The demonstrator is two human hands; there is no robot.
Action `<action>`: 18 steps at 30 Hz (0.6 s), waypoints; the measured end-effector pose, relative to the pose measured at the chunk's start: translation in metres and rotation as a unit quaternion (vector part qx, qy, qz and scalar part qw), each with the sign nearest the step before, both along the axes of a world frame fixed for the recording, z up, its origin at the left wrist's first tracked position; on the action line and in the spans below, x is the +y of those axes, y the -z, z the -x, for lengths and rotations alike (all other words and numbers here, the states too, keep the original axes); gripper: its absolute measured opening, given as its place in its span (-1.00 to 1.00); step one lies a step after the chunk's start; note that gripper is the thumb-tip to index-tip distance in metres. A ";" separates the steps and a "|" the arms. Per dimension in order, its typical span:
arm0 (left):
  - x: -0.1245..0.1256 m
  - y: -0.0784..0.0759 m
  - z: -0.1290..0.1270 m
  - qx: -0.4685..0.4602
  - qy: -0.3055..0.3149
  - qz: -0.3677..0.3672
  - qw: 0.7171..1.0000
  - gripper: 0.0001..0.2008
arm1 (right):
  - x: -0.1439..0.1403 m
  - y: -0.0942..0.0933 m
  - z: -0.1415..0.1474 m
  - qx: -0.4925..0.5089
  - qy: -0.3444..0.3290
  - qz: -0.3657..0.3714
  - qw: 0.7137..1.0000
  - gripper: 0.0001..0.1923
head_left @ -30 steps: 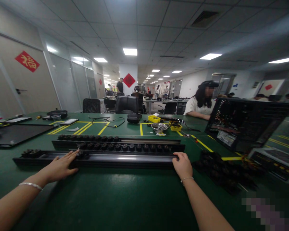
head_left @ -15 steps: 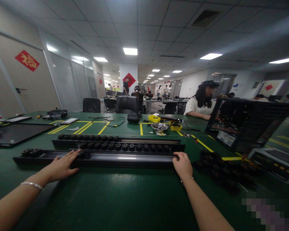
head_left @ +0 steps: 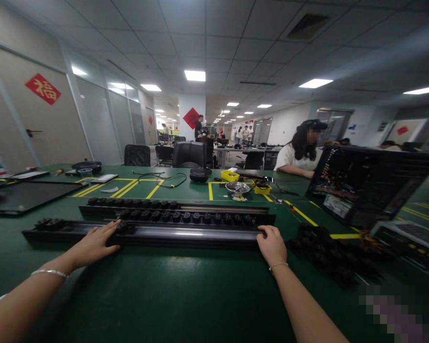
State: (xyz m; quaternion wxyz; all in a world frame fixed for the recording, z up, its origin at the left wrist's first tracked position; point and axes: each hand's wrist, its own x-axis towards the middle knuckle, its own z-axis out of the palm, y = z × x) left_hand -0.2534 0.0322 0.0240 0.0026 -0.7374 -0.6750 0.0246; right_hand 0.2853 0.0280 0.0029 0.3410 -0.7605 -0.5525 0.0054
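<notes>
Green table (head_left: 186,295): three long black rails side by side. Nearest rail (head_left: 186,234) has few knobs, mostly bare; far two look fuller, so likely early. Left hand (head_left: 93,245) flat on it, fingers loose; right hand (head_left: 271,245) curled over its right end.

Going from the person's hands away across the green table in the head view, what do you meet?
Left hand and right hand on the nearest black rail, then a second rail of black knobs, a metal bowl, a yellow bin, empty office chairs.
</notes>
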 end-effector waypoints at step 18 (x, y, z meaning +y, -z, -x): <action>-0.005 -0.015 -0.010 0.015 0.015 0.039 0.999 -0.20 | 0.000 -0.001 0.001 0.001 -0.003 0.000 1.000 -0.64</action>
